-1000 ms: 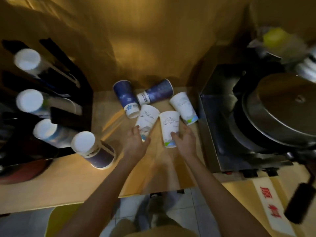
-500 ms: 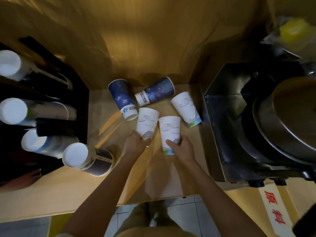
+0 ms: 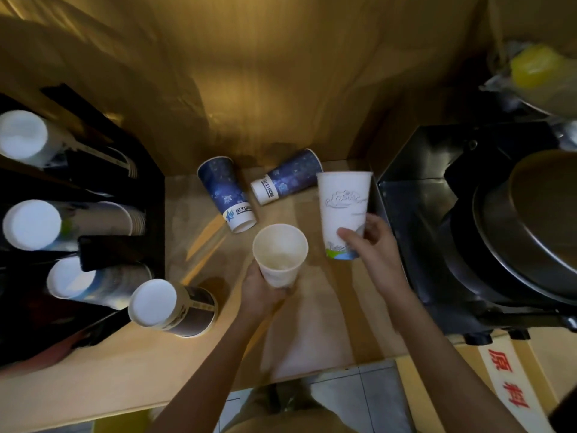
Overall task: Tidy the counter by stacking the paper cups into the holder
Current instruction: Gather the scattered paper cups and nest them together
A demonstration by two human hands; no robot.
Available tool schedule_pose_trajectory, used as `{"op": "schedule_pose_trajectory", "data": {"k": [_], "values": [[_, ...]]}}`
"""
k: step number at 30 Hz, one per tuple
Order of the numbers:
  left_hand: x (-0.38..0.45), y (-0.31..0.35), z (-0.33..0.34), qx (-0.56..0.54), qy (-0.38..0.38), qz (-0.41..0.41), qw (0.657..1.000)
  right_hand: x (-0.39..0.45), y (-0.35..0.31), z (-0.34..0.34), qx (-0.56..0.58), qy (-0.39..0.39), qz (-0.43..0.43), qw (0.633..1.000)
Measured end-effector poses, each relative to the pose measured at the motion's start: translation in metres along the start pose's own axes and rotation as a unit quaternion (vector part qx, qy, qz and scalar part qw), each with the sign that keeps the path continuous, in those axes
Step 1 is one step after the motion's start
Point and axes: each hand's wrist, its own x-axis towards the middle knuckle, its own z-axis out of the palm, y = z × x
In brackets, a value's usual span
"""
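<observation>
My left hand (image 3: 261, 290) grips a white paper cup (image 3: 280, 255) by its base, lifted with its open mouth facing up at me. Just to the right, my right hand (image 3: 373, 245) holds a second white cup (image 3: 342, 210) near its green-and-blue bottom, rim pointing away toward the wall. Two dark blue cups (image 3: 225, 191) (image 3: 288, 179) lie on their sides on the wooden counter (image 3: 193, 242) behind them. The black cup holder (image 3: 118, 248) stands at the left with several cup stacks poking out, the nearest a dark-sleeved stack (image 3: 175, 307).
A steel machine (image 3: 415, 220) with a large round metal lid (image 3: 543, 223) borders the counter on the right. A brown wall (image 3: 265, 89) closes the back. A white label with red characters (image 3: 509, 382) lies at the lower right.
Both hands lifted their white cups off the counter. The left cup now faces mouth up; the right cup moved right, covering the spot where the third white cup lay.
</observation>
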Motion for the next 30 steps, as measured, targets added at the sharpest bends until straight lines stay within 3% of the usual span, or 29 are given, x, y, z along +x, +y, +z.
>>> {"op": "schedule_pose_trajectory", "data": {"k": [7,14,19,23,26,28,30], "values": [[0.002,-0.001,0.007,-0.006,0.011,0.023,1.0,-0.029,-0.03,0.015,0.002,-0.039,-0.116,0.992],[0.005,-0.012,0.008,-0.078,0.037,0.039,0.995,-0.04,0.013,0.045,-0.14,-0.112,-0.11,0.978],[0.01,-0.016,0.011,-0.003,0.019,0.057,0.998,-0.043,0.021,0.047,-0.17,-0.144,-0.091,0.971],[0.015,-0.027,0.008,0.037,-0.001,0.089,0.995,-0.042,0.023,0.045,-0.257,-0.184,-0.143,0.938],[0.006,-0.014,-0.003,-0.005,0.021,0.137,0.99,-0.041,0.026,0.043,-0.322,-0.199,-0.206,0.902],[-0.003,-0.002,-0.008,-0.03,0.043,0.147,0.988,-0.037,0.026,0.04,-0.31,-0.216,-0.195,0.905],[-0.008,0.004,-0.01,-0.042,0.05,0.157,0.985,-0.026,0.023,0.037,-0.263,-0.199,-0.159,0.931]]}}
